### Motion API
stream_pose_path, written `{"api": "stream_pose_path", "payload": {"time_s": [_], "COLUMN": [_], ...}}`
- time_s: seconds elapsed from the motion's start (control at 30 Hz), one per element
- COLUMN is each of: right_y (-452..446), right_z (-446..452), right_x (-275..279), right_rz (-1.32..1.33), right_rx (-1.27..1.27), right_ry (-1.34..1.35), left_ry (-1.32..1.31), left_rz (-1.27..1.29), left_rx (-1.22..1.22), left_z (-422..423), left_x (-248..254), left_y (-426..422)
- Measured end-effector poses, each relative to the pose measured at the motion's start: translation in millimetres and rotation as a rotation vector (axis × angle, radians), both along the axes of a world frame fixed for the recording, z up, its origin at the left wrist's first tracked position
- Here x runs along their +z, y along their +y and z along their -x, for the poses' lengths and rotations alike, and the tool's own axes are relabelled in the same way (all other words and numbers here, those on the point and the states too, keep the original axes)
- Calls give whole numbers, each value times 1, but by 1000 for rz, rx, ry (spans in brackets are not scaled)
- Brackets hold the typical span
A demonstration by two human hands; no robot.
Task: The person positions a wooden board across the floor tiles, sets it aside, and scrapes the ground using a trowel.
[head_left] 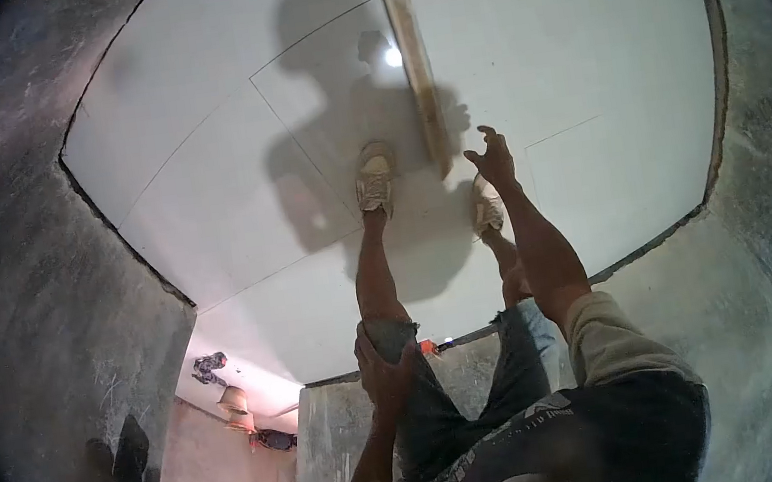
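Wooden board [416, 61] extends forward over the white floor [574, 41], near end beside the right hand [493, 160]: empty, fingers parted. Left hand [385, 378] cups the left knee [391, 338], presumably for support; grip cannot be determined.

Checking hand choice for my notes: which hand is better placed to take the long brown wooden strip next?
Probably the right. The bare, open right hand is out front, near the brown wooden strip; the bare left hand rests at the denim-covered left knee, farther back.
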State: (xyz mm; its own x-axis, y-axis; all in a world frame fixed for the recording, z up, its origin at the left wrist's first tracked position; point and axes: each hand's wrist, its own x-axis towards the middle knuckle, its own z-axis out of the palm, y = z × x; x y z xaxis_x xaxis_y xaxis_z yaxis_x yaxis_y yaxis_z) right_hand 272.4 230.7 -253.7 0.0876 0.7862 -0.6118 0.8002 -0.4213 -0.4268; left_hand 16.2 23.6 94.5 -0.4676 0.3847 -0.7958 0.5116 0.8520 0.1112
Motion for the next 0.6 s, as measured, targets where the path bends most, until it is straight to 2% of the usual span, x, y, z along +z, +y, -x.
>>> {"api": "stream_pose_path", "payload": {"time_s": [0.03, 0.07, 0.2, 0.27, 0.3, 0.4, 0.47, 0.57, 0.6], "right_y": [-5, 8, 9, -8, -16, -46, -44, -19, -16], "right_z": [3, -29, 2, 7, -3, 49, 77, 94, 92], "right_x": [23, 40, -10, -59, -78, -124, -137, -152, -150], "right_rz": [107, 109, 192, 198, 143, 42, -43, 100, 51], "right_rx": [-44, -64, -82, -106, -97, -59, -57, -201, -189], "right_ry": [20, -88, -5, -1, -112, -250, -292, -398, -386], "left_ry": [33, -57, -10, -2, -40, -22, 3, 44, 44], "left_rz": [46, 17, 70, 50, 44, 59, 59, 61, 79], "left_rx": [-5, -6, 25, 57, 70, 41, 33, 30, 58], "left_z": [-9, -7, 3, 5, 6, 15, 22, 28, 28], "left_x": [25, -3, -15, -25, -33, -28, -29, -32, -31], "left_y": [9, 7, 0, -10, -10, -10, -20, -18, -3]}}
